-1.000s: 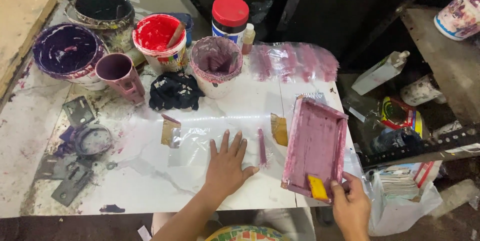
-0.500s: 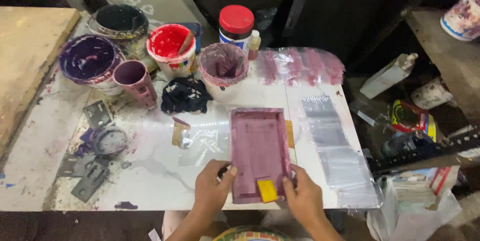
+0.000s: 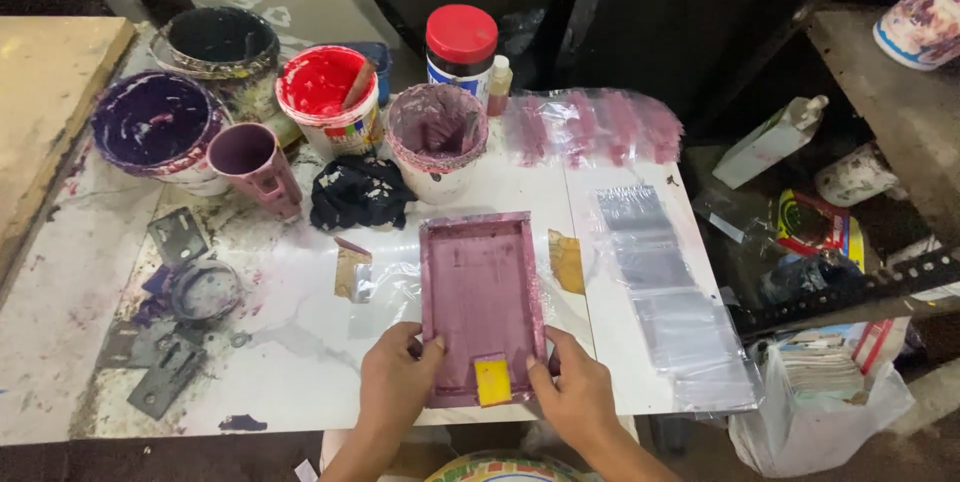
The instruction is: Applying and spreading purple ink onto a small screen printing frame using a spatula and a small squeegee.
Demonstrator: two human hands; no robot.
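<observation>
Both hands grip the near end of the purple printing frame [image 3: 482,307], left hand [image 3: 395,382] and right hand [image 3: 572,392] at its corners, a yellow squeegee [image 3: 492,380] between them. The frame lies flat on the tabletop [image 3: 300,342]; press evenly so it sits square. Beyond stand paint tubs [image 3: 325,92]

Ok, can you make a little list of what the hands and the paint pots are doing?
left hand: grips the near left edge of the flat purple-stained rectangular screen frame
right hand: grips its near right edge
small yellow squeegee: lies in the frame, between the hands
red paint tub: open, stick inside
white table: purple smears
</observation>
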